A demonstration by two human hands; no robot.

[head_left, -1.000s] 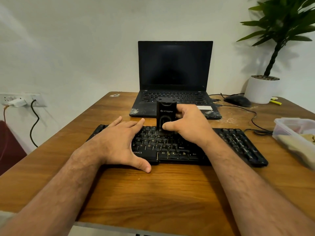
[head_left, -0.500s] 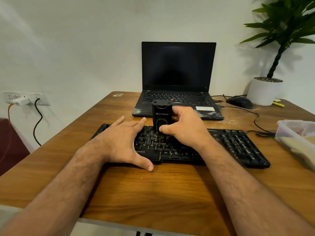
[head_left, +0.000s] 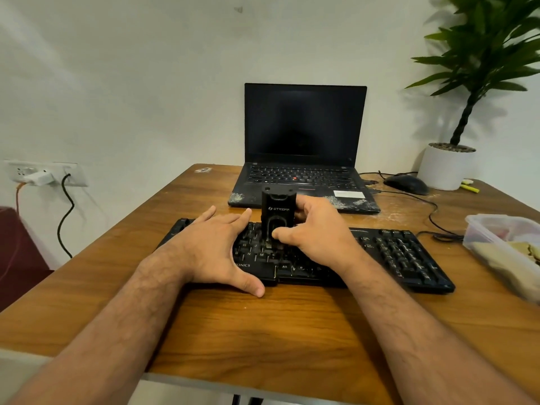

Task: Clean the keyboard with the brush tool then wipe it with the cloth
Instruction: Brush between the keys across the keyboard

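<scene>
Fingers of the right hand curl round the black brush tool, holding it upright with its lower end down among the keys at the middle of the black keyboard. The left hand lies flat on the keyboard's left part, fingers straight, thumb spread onto the wooden table. A laptop stands open behind.

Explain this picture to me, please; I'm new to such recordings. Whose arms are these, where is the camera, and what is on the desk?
The camera sits on a person's head, looking down at their own arms. The left hand lies flat on a black keyboard. The right hand grips an upright black brush tool, its lower end down among the keys. Behind, on the wooden desk, are an open laptop, a mouse and a potted plant; a plastic container sits at right.
</scene>
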